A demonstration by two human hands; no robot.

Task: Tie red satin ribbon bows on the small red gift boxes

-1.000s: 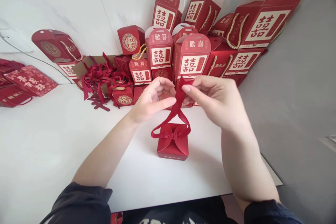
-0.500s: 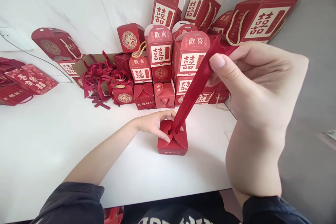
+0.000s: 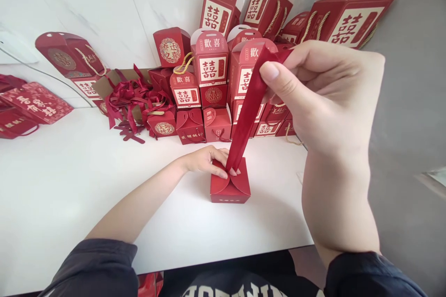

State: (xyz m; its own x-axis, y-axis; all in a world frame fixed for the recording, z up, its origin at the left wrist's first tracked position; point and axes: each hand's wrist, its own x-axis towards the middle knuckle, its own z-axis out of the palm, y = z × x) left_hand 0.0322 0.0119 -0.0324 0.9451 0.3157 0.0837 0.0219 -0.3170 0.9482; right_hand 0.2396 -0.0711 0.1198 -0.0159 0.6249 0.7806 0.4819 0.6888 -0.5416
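shifted leftward, the right hand [image 3: 331,97] pinches the red ribbon [image 3: 245,116] taut; the left hand [image 3: 202,160] clasps its base atop the small box [image 3: 230,197] on the white table [image 3: 167,227]. keep the pull steady, flaps [image 3: 220,186] pressed together.

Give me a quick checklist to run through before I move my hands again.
1. Box upright on the table: ok.
2. Left hand on top of the box: ok.
3. Right hand gripping the ribbon: ok.
4. Ribbon stretched fairly straight from box to right hand: ok.
5. Ribbon knotted at the box: cannot tell, left hand partly covers that spot.
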